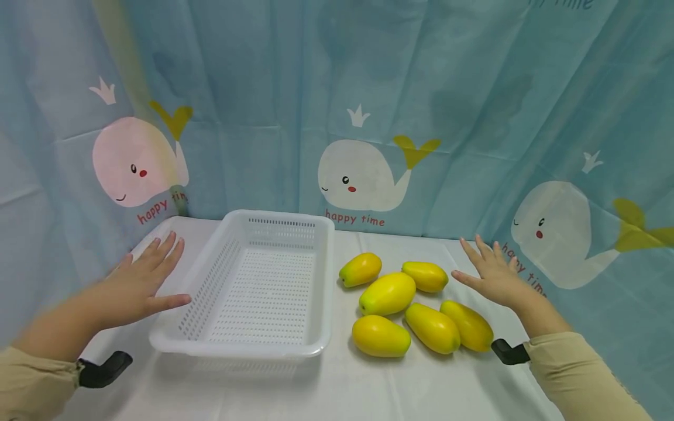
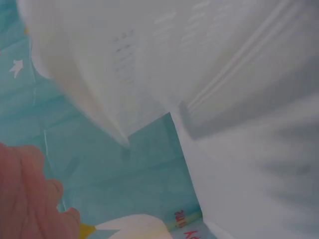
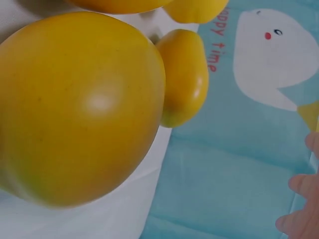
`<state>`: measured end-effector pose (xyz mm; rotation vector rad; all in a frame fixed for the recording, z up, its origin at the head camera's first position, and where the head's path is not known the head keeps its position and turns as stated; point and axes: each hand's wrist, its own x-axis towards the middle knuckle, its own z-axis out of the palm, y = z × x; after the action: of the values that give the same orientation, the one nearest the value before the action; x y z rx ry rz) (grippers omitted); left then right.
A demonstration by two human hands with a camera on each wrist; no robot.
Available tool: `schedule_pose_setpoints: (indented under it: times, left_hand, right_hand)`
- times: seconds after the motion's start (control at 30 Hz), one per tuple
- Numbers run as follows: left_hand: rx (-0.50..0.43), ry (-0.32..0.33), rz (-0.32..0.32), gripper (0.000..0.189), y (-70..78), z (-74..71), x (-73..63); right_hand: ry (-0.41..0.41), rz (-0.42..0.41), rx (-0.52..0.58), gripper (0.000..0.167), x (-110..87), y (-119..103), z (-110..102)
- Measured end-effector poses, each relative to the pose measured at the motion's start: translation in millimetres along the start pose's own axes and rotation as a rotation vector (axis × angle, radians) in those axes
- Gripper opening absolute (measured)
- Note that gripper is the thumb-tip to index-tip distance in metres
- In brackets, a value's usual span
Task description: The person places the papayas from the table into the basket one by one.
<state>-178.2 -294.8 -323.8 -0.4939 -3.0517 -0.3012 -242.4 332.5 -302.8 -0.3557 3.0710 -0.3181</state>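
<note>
Both forearms are cut off by the lower edge of the head view, where the beige sleeves (image 1: 37, 383) are only partly shown. The left hand (image 1: 139, 286) is seen with its fingers released and spread, its thumb overlapping the left rim of the white basket (image 1: 242, 349); whether the rim is touched cannot be told. In the left wrist view the basket is blurred and cropped, and only part of that hand is caught in a corner. The right hand (image 1: 492, 272) is likewise held with loose, splayed fingers, just beyond the six yellow fruits (image 1: 388, 293), which are grouped on the white cloth (image 1: 358, 392) to the right of the basket. In the right wrist view much of the scene is blocked by one large fruit, itself cut by the left edge. A black mount (image 1: 105, 369) is worn at each wrist. The cloth is backed by a blue curtain (image 1: 253, 76) printed with crowned whales (image 1: 363, 175); "happy time" is lettered in red beneath them, and darker lettering is cropped at the top right.
</note>
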Motion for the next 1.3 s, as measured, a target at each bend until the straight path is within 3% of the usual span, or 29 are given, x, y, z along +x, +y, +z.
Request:
schedule_pose_setpoints:
  times: [0.53,0.77,1.03,1.3]
  left_hand:
    - [-0.167,-0.066,0.077,0.117,15.2,30.2,-9.0]
    - [-0.140,-0.068,0.119,0.122,18.0,35.4,-13.9]
    - [-0.089,-0.077,0.173,0.132,22.2,31.0,-14.8]
    - [-0.093,-0.070,0.170,0.132,24.6,31.6,-10.4]
  right_hand:
    - [-0.020,-0.004,0.023,0.086,-2.9,5.2,4.8]
    - [-0.017,0.001,0.013,0.087,-3.3,7.4,7.7]
    - [-0.019,0.010,0.013,0.088,-3.6,8.7,5.6]
    - [-0.011,0.004,0.021,0.087,-4.0,7.4,6.1]
